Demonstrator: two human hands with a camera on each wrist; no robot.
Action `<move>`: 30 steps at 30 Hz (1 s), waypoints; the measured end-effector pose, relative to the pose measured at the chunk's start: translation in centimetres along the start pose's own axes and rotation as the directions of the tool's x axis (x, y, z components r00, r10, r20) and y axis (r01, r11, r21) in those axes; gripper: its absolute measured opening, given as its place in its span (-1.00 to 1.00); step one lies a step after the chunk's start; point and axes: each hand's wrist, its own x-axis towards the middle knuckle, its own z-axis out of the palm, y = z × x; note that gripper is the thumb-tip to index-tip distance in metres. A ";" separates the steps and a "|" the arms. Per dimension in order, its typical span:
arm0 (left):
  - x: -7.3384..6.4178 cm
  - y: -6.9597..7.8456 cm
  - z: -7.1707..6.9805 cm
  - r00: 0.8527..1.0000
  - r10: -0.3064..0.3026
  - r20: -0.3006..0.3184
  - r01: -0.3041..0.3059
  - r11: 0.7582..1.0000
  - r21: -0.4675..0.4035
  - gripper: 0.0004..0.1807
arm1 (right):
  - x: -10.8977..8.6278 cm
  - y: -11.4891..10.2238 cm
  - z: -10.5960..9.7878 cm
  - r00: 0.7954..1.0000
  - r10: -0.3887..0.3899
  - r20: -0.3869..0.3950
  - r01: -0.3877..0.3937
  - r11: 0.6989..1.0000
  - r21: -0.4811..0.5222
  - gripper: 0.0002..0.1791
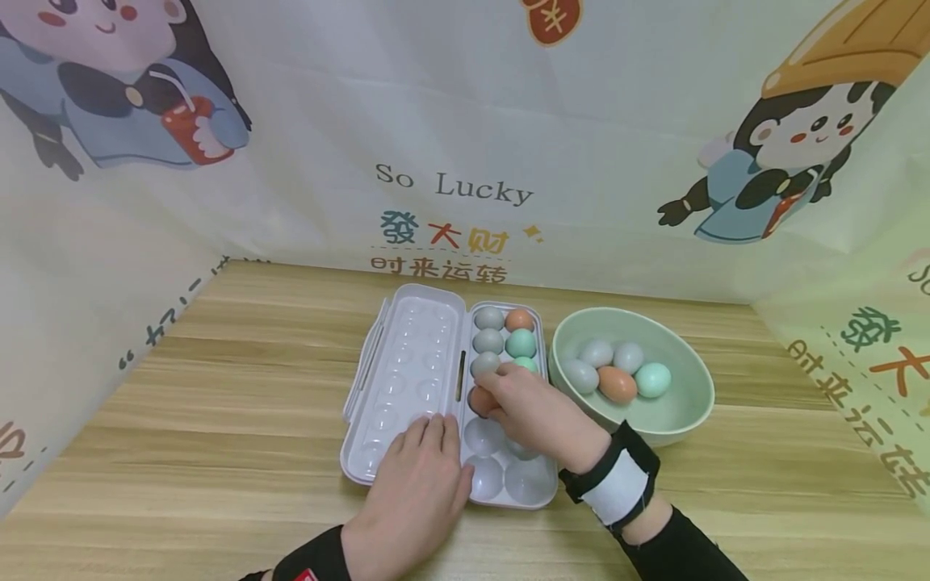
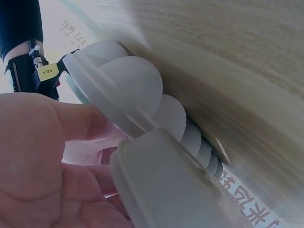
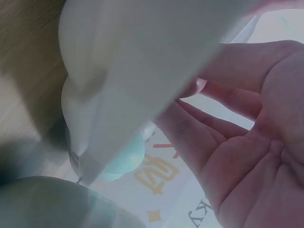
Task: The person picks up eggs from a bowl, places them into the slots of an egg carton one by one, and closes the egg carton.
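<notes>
A pale lilac plastic egg carton (image 1: 414, 363) lies unfolded on the table, its lid to the left. Brown, grey and green eggs fill the far cups; the near ones hold no eggs. My right hand (image 1: 541, 411) pinches a brown egg (image 1: 480, 401) at a left-column cup, just nearer than a grey egg (image 1: 485, 365). In the right wrist view, only a sliver of that brown egg (image 3: 197, 87) shows past the carton's edge. My left hand (image 1: 417, 488) rests across the near part of the lid and hinge, its fingers extended. The left wrist view shows its thumb by the carton's cup side.
Right of the carton stands a light green bowl (image 1: 686, 403) with three pale grey eggs, one brown egg (image 1: 617, 385) and one green egg (image 1: 653, 379). Wooden tabletop (image 1: 218, 403) extends to the left. Printed cloth (image 1: 465, 105) hangs behind and at both sides.
</notes>
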 end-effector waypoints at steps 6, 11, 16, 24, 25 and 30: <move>0.1 -0.1 -0.1 0.999 0.003 0.036 -0.003 1.000 -0.012 -0.47 | -0.1 -0.2 0.0 1.000 -0.031 0.000 0.031 0.998 -0.052 -0.74; 0.0 -0.1 -0.2 1.000 0.005 0.029 -0.005 1.000 -0.007 -0.46 | -0.1 -0.2 -0.1 0.998 -0.066 -0.008 0.066 0.996 -0.068 -0.73; 0.0 -0.1 -0.2 1.000 -0.001 0.003 0.001 1.000 -0.008 -0.44 | -0.1 -0.2 -0.5 0.998 -0.059 0.025 0.059 0.998 -0.007 -0.71; -0.1 -0.1 -0.3 1.000 -0.001 0.008 0.001 1.000 -0.015 -0.43 | -0.6 0.0 -2.8 0.997 0.027 0.066 -0.033 0.994 0.101 -0.64; -0.1 -0.1 -0.3 1.000 0.000 0.010 0.000 1.000 -0.014 -0.44 | -0.7 0.1 -3.3 0.997 0.040 0.064 -0.047 0.994 0.097 -0.60; 0.0 -0.1 -0.4 1.000 -0.002 0.019 0.002 1.000 -0.015 -0.43 | -1.6 1.1 -5.6 0.993 0.112 0.040 -0.115 0.990 0.085 -0.59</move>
